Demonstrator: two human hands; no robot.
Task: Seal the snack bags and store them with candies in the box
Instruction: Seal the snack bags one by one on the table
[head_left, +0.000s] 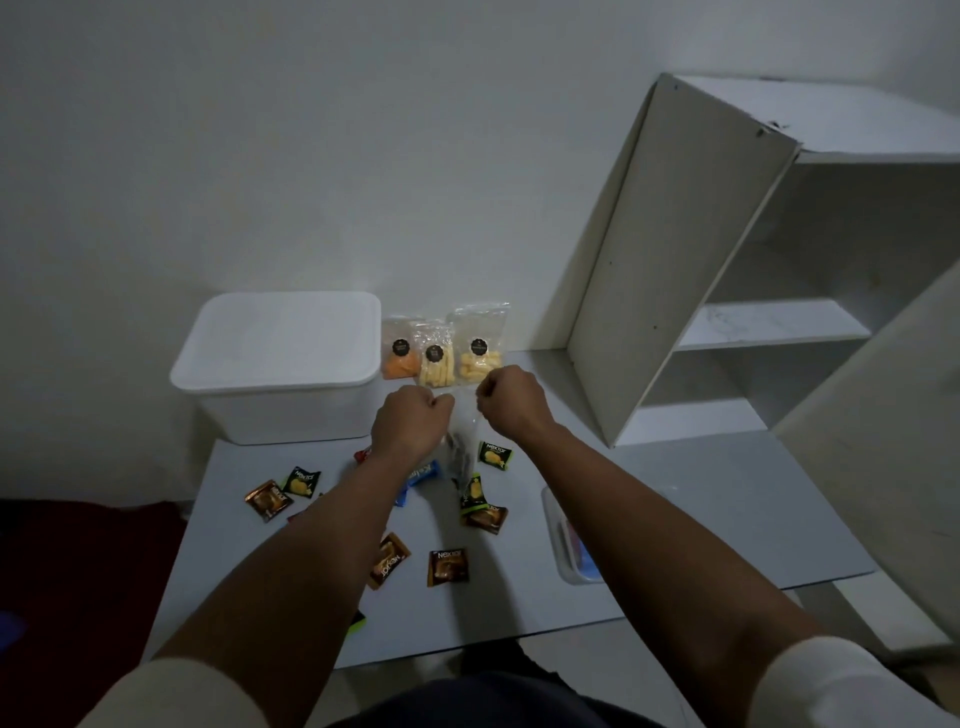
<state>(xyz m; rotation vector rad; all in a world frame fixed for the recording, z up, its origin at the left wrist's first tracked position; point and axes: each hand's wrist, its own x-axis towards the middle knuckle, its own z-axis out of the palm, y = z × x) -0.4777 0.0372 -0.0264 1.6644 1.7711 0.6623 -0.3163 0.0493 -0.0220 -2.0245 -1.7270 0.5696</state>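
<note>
At the far left of the bench (701, 493), a white box (275, 364) with its lid on is set against the wall. In front of it, a brown candy (267, 500) and a green-and-black candy (301, 480) are scattered on the bench surface. Just right of the box, three clear snack bags are stood against the wall: an orange snack bag (400, 349), a middle snack bag (435, 358) of pale sticks in front, and a taller right snack bag (478, 345) of yellow pieces.

Nearer the middle, the left hand (410, 418) is raised above the bench with its fingers curled and pinched on the top left edge of a clear bag (460, 441), which is hung between both hands with dark contents at its bottom. The top right edge of the same bag is pinched by the curled fingers of the right hand (511, 397).

Beneath the forearms, a blue candy (423, 473), two more brown candies (388, 561) (448, 566) and a green candy (496, 454) are spread on the bench. At the right bench edge, a clear tray (563, 540) is partly hidden by the right forearm. Further right, a white shelf unit (727, 291) is stood.
</note>
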